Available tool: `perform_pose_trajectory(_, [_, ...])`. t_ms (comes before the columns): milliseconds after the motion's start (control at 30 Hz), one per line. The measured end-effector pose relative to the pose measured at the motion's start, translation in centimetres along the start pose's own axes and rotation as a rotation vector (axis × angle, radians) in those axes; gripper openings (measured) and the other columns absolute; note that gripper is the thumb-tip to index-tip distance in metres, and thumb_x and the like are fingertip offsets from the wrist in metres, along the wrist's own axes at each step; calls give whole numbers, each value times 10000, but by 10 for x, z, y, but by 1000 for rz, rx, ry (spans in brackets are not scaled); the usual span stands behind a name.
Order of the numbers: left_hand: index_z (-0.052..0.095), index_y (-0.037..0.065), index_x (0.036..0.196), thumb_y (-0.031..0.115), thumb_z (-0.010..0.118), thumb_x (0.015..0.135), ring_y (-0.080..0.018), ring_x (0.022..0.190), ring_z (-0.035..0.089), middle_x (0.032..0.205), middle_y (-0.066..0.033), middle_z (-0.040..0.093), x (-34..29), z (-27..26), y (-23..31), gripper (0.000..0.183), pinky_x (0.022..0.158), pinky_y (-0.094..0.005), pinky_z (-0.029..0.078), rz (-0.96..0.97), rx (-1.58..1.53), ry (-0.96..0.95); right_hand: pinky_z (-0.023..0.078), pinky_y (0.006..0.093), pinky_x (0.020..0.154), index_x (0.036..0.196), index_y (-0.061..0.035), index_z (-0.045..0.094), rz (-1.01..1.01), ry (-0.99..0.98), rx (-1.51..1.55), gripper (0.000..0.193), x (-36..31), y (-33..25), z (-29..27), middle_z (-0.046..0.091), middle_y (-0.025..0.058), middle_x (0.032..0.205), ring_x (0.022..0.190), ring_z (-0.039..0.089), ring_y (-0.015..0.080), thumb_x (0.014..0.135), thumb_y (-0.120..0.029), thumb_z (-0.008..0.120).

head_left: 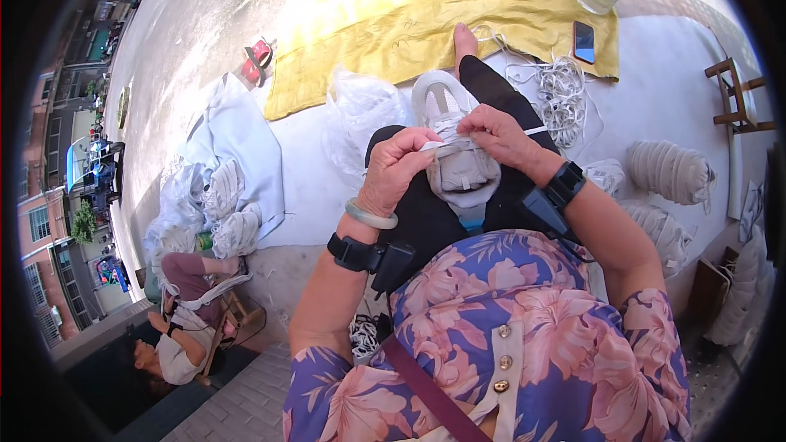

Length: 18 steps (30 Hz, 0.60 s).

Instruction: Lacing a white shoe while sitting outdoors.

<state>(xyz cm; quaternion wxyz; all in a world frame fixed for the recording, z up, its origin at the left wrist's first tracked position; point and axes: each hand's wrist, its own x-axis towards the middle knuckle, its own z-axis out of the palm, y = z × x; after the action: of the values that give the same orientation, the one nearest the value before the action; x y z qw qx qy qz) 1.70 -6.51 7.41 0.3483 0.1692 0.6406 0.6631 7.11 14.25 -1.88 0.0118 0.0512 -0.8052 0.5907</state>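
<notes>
A pale off-white shoe (464,172) rests between my thighs, its toe pointing away from me and its opening toward my body. White shoelace (446,129) crosses the front of the shoe. My left hand (393,170) is at the left side of the lacing, thumb and forefinger pinched on a white piece that looks like the lace. Across from it, my right hand (503,137) pinches at the lace on the right side, fingers bent down over the shoe. The exact lace holes under my fingertips are hidden.
A tangle of white laces (563,102) lies right of my leg, below a phone (584,41) on yellow cloth (368,41). Bundled pale shoes (670,172) sit at right, near a wooden stool (733,96). Clear plastic (364,119) lies left. Another person (184,352) sits lower left.
</notes>
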Motion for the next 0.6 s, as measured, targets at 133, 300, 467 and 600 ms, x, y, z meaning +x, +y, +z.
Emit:
perform_pose_trajectory(133, [618,3,818,31,526,804,-80,836,509,970,-49,595,0,4,1,98,761,-216,400,10,19,-4,422,283,758,909,-54,605,-72,-43,-95,227,4,-6,3,516,70,839,838,529,199,733,33,492])
perform_pose_trajectory(300, [622,3,865,51,536,834,-80,856,522,975,-44,597,1,6,6,103,788,-221,410,13,61,20,404,308,789,865,-60,592,-71,-124,-50,193,3,-9,3,514,65,865,871,508,220,693,-4,524])
perform_pose_trajectory(467, [620,6,898,69,542,847,-71,827,526,937,-26,602,5,4,6,112,780,-219,415,-37,94,85,395,303,799,833,-53,565,-144,-106,16,108,0,-9,-6,520,68,907,863,502,218,726,-67,555])
perform_pose_trajectory(600, [615,5,879,98,548,857,-71,772,520,896,-13,597,9,-4,-6,116,749,-222,422,-27,211,116,389,297,806,836,-44,545,-304,-122,70,111,-6,-19,-9,529,73,961,861,491,192,814,-151,564])
